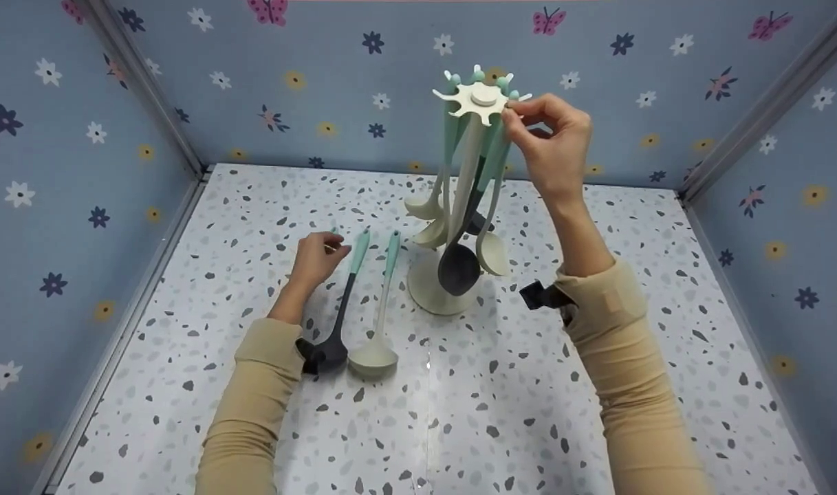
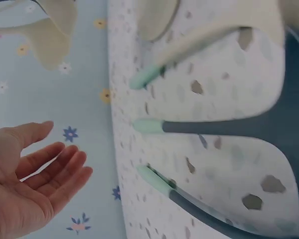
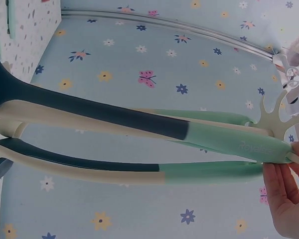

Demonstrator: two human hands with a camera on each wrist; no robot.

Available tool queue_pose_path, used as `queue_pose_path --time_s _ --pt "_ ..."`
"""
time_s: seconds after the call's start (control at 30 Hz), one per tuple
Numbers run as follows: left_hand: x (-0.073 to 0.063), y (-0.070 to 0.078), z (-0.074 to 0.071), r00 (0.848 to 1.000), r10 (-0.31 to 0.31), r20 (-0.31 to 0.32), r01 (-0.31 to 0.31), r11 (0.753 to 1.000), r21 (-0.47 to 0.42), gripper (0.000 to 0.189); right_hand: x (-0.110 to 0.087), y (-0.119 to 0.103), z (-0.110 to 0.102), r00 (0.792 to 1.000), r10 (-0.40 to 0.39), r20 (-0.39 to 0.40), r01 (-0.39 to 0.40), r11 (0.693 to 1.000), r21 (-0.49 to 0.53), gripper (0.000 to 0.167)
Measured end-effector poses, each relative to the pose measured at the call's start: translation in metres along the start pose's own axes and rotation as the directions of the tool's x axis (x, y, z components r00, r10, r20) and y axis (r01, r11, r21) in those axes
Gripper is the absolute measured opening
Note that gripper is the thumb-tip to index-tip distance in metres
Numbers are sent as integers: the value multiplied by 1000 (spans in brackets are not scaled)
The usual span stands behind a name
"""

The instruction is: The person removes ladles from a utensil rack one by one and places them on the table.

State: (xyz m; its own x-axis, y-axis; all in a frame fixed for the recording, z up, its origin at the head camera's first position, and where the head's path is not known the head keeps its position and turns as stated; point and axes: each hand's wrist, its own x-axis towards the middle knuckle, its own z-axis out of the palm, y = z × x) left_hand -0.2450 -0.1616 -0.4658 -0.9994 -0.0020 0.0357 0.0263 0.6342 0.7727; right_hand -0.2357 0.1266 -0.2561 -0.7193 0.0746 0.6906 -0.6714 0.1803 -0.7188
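My right hand [image 1: 559, 141] pinches the mint handle end of a dark spoon [image 1: 459, 270] at the rim of a cream utensil stand [image 1: 442, 302]. In the right wrist view, thumb and fingers meet at the spoon's mint handle [image 3: 239, 143], beside a hook of the stand's top. My left hand [image 1: 316, 258] is over the table with fingers relaxed and holds nothing; its palm shows in the left wrist view. Beside it lie a dark ladle [image 1: 332, 352] and a cream ladle [image 1: 371, 357]. Another dark-shafted utensil [image 2: 204, 215] is mostly hidden by the left arm in the head view.
Several more mint-handled utensils hang around the stand, including a cream spoon [image 1: 492, 254] on its right side. The speckled table [image 1: 501, 412] is bordered by blue flowered panels [image 1: 322, 82] at the back and both sides.
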Motion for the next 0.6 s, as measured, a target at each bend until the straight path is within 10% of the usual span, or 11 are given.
queue_pose_path --time_s 0.4,0.6 --pt "6 45 13 960 266 -86 -279 919 -278 27 0 1 -1 1000 -30 4 30 999 -11 5" --pt "6 72 17 948 306 -82 -313 862 -399 28 0 2 -1 999 -42 6 42 999 -16 5"
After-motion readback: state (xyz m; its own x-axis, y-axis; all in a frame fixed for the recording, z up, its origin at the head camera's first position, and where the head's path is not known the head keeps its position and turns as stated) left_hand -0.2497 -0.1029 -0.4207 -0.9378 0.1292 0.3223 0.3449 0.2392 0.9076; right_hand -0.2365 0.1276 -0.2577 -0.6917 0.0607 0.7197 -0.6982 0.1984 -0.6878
